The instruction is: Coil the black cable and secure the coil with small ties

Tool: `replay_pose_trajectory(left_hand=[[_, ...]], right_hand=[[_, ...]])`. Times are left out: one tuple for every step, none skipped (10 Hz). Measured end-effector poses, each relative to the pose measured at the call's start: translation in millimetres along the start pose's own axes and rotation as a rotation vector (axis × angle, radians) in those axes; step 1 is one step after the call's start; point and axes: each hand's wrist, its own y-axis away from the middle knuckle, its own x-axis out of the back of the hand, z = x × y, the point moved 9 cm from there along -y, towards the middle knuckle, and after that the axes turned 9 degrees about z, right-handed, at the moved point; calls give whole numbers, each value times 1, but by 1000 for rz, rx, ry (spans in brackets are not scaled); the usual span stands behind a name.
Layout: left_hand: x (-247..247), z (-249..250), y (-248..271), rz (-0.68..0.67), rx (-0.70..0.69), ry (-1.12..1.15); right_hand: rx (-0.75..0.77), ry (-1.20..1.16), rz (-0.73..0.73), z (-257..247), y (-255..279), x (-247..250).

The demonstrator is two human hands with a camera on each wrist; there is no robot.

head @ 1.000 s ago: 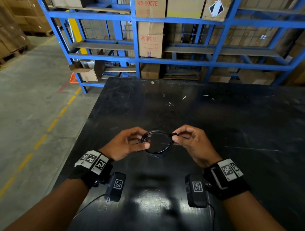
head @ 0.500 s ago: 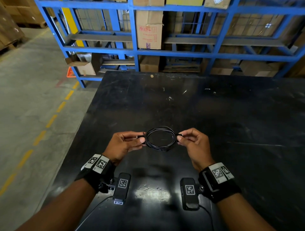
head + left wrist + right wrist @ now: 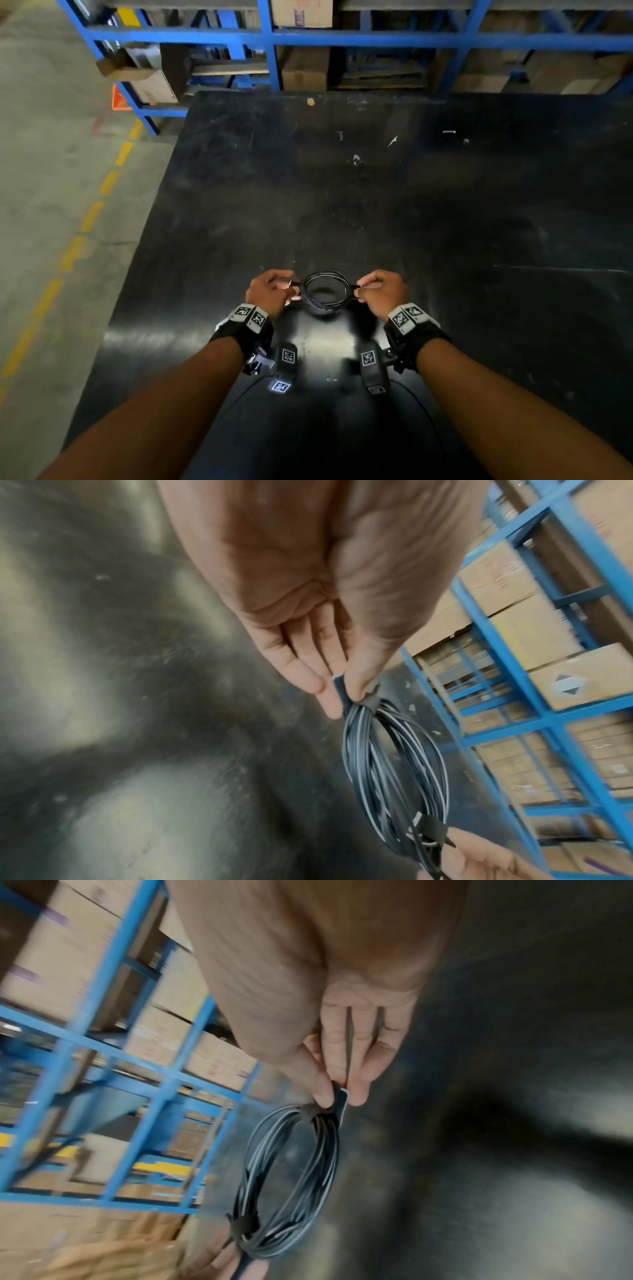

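The black cable coil (image 3: 327, 291) is a small ring of several turns, held between both hands just above the black table (image 3: 445, 212). My left hand (image 3: 274, 291) pinches the tab of a small black tie (image 3: 341, 693) wrapped round the coil's left side. My right hand (image 3: 380, 291) pinches the tab of a second tie (image 3: 339, 1099) on the coil's right side. In the left wrist view the coil (image 3: 394, 772) hangs from my thumb and fingers. The right wrist view shows the coil (image 3: 291, 1177) with both ties wrapped round it.
Blue steel racking (image 3: 270, 37) with cardboard boxes (image 3: 301, 13) stands beyond the table's far edge. Concrete floor with a dashed yellow line (image 3: 89, 219) lies off the table's left edge. Small white specks (image 3: 392, 140) dot the far tabletop.
Both hands have moved forward and down with the coil, which now lies flatter near the tabletop. The head view has tilted down. Both pinches on the ties stay the same.
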Motion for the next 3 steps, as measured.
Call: replay_pose_trajectory(left_hand=[[-19,-44,-23,-20,68,-13],[-28,-55,-27,-23,59,-14],[-16,-45,-18,34,-17,-192]], right_hand=[[-53,49,-45,35,-15,-22],[-49,80,-59,53,-23,-31],[-29,83,-4,65,-30,-21]])
